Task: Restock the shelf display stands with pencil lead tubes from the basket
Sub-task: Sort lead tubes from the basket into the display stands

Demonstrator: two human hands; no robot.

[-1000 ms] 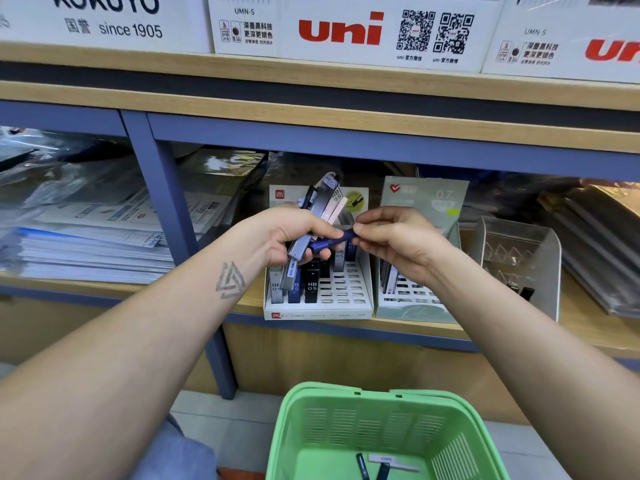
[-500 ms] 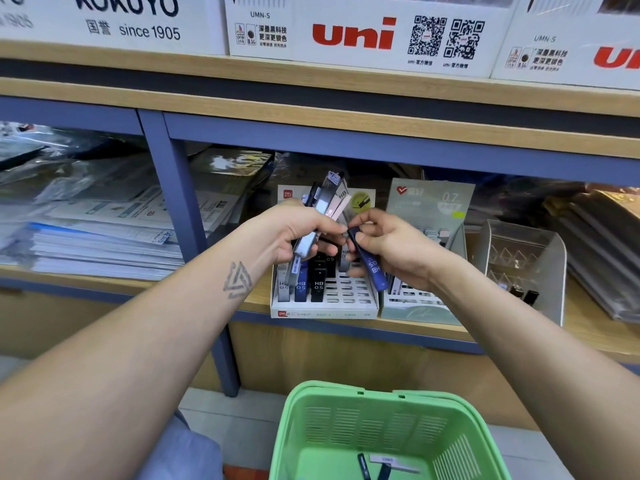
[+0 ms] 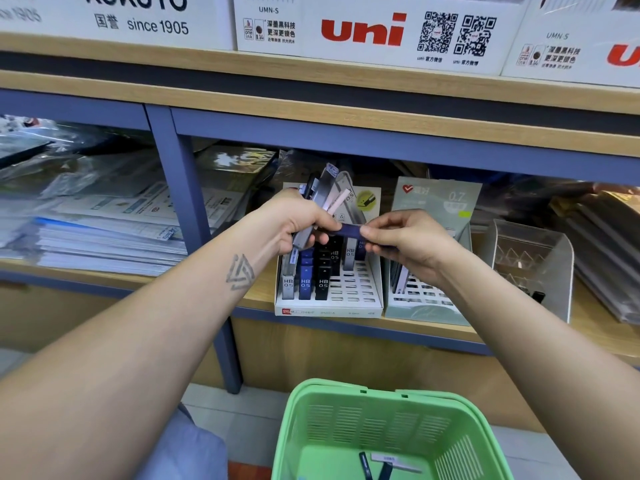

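My left hand [image 3: 298, 225] grips a fanned bundle of pencil lead tubes [image 3: 327, 192], grey, black and pink, held above the white display stand [image 3: 360, 306]. My right hand [image 3: 405, 242] pinches a dark blue lead tube [image 3: 350, 229] that lies level between both hands, its left end at my left thumb. The white stand holds several HB 0.5 tubes [image 3: 305, 282] in its left slots. A grey-green 0.7 stand [image 3: 433, 202] sits just right of it. The green basket [image 3: 346, 396] below holds a few tubes [image 3: 384, 462].
A clear acrylic stand [image 3: 533, 265] is at the right on the wooden shelf [image 3: 256, 289]. Stacks of plastic-wrapped paper [image 3: 104, 237] fill the left bay behind a blue upright post [image 3: 183, 188]. White uni and Kokuyo boxes [image 3: 363, 29] line the upper shelf.
The blue tube, tilted downward in my right hand half a second ago, is now level between both hands. Both hands sit slightly higher over the white stand.
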